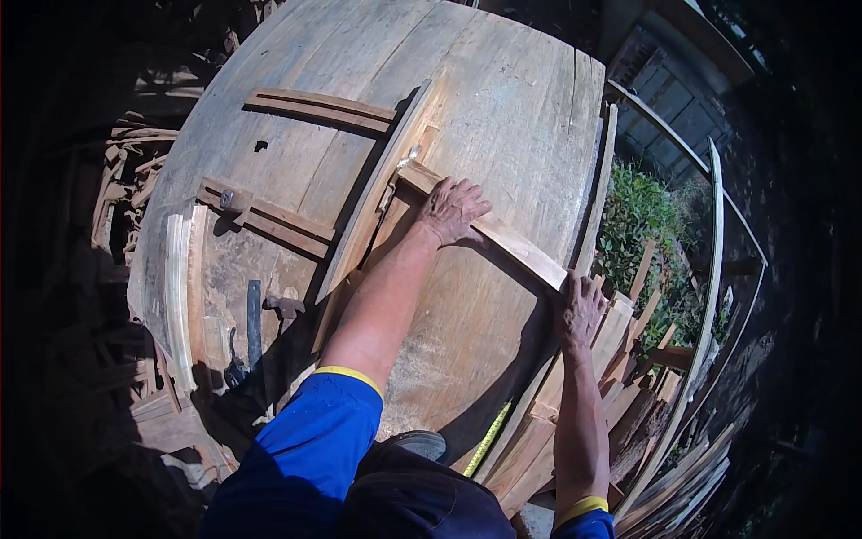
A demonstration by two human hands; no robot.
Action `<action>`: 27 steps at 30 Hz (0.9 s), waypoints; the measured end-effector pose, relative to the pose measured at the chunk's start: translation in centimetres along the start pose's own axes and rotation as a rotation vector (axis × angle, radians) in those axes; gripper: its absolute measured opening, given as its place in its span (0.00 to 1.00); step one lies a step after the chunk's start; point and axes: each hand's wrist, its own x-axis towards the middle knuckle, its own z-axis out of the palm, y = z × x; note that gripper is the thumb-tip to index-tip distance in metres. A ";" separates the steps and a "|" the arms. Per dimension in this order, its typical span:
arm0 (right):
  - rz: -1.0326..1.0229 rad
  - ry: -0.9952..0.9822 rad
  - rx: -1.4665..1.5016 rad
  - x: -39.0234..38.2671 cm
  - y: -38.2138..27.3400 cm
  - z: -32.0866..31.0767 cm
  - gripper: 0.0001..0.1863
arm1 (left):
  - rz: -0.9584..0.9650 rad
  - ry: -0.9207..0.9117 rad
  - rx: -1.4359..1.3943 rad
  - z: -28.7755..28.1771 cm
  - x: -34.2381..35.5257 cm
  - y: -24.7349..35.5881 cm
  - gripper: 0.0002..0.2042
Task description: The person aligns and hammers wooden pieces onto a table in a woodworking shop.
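Observation:
A pale wooden strip (pixel 521 250) runs slantwise over the large plywood work surface (pixel 503 99). My left hand (pixel 453 211) is closed over the strip near its far left end. At the strip's near right end, my right hand (pixel 582 310) is wrapped around the wood. The far end of the strip meets or lies very close to a long wooden rail (pixel 377 193); whether they touch I cannot tell. Beyond that rail, a pair of short slats (pixel 323 106) and a second slatted piece (pixel 287 226) stick out to the left.
A hammer (pixel 285 308) and a dark blue flat bar (pixel 254 323) lie left of my left arm. Yellow measuring tape (pixel 488 442) shows near my legs. Stacked wooden pieces (pixel 615 328) stand under and beside my right hand, with green plants (pixel 642 216) beyond. Scrap wood (pixel 126 189) lies far left.

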 end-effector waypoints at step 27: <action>-0.204 -0.036 -0.022 -9.2 -1.0 -1.3 0.39 | -0.081 0.104 -0.059 -2.0 -13.5 6.1 0.34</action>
